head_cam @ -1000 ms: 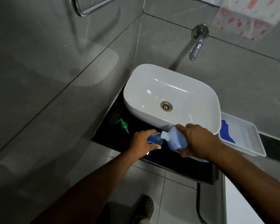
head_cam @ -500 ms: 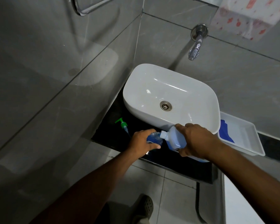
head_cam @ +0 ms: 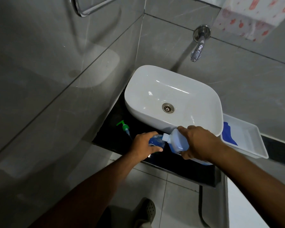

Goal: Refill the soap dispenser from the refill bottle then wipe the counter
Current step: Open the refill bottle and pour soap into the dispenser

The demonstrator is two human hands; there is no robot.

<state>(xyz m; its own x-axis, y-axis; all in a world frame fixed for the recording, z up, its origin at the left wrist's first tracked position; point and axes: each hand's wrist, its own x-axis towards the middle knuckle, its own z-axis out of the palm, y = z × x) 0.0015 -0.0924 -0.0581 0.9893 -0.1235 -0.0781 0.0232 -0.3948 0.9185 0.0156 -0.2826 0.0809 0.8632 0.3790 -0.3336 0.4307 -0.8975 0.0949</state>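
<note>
My left hand grips the small clear soap dispenser, which holds blue liquid and stands on the black counter. My right hand holds the white refill bottle tipped on its side, its white neck touching the dispenser's open top. Blue liquid shows through the refill bottle's wall. The dispenser's green pump with its clear tube lies on the counter to the left, apart from the dispenser.
A white basin sits on the counter just behind the bottles, under a chrome wall tap. A white tray with a blue cloth stands to the right. Grey tiled walls close in on the left and behind.
Both hands and the bottles keep nearly the same pose. The refill bottle stays tilted against the dispenser's mouth.
</note>
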